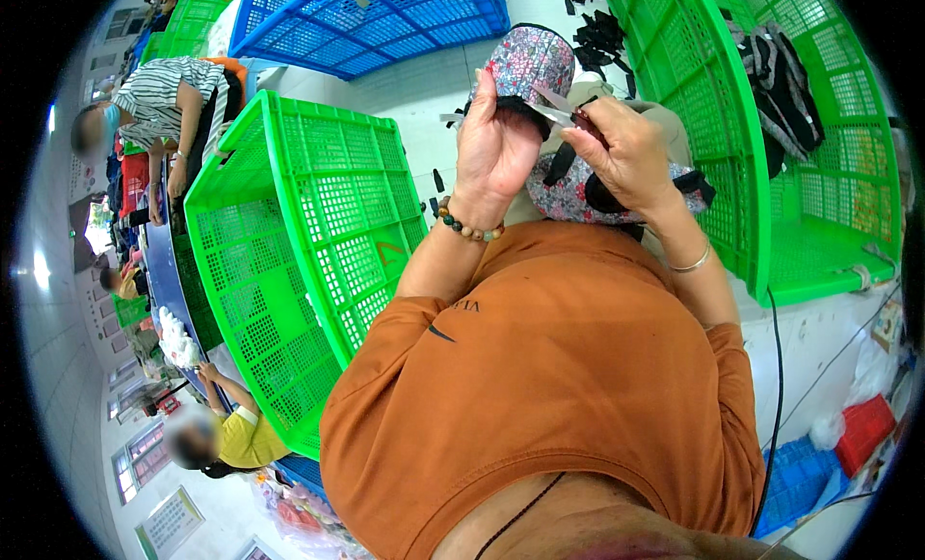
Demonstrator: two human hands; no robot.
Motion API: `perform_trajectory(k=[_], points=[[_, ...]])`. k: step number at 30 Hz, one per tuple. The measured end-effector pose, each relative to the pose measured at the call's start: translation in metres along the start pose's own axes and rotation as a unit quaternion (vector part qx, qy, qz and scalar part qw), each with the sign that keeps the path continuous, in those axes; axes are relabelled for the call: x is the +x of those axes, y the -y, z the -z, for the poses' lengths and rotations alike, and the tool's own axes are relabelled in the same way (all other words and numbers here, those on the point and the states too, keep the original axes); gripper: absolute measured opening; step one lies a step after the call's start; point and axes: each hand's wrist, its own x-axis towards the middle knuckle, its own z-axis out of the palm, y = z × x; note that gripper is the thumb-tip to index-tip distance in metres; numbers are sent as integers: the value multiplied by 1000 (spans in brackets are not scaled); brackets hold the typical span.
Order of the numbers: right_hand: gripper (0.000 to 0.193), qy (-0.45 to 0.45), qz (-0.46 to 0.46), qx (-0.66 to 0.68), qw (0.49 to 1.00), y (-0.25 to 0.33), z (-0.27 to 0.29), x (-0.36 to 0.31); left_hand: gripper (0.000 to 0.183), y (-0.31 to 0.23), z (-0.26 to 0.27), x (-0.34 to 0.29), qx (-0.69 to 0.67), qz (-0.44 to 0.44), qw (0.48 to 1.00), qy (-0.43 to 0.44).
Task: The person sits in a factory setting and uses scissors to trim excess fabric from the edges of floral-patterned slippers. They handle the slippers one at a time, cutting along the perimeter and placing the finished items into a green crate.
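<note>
A rounded floral-print fabric item point(528, 61) with black edging stands out in front of me; its exact kind I cannot make out. My left hand point(493, 153) grips its near edge, palm turned up, the fingers partly hidden behind the cloth. In my right hand point(624, 147) is a pair of scissors point(553, 105), blades spread and pointing left at the black edge. The reddish handle is mostly covered by my fingers. Below my hands, more floral fabric point(568, 201) with black parts lies across my lap.
Green plastic crates stand close on my left point(352, 223) and right point(699, 97); the right one holds dark and grey pieces point(779, 93). A blue crate point(376, 25) is ahead. Small black pieces point(602, 41) litter the floor. Two people work at a table on the left.
</note>
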Motion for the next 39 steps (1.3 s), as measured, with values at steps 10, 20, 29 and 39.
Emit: perform_trajectory(k=[10, 20, 29, 39], points=[[35, 65, 54, -96, 992, 11, 28, 13, 37, 4, 18, -4, 150, -93, 984, 27], [30, 22, -238, 315, 919, -15, 31, -10, 32, 4, 7, -12, 278, -81, 954, 80], [64, 210, -334, 516, 760, -59, -3, -26, 28, 8, 24, -44, 619, 40, 729, 288], [78, 238, -306, 520, 762, -63, -6, -25, 35, 15, 35, -40, 664, 93, 654, 351]])
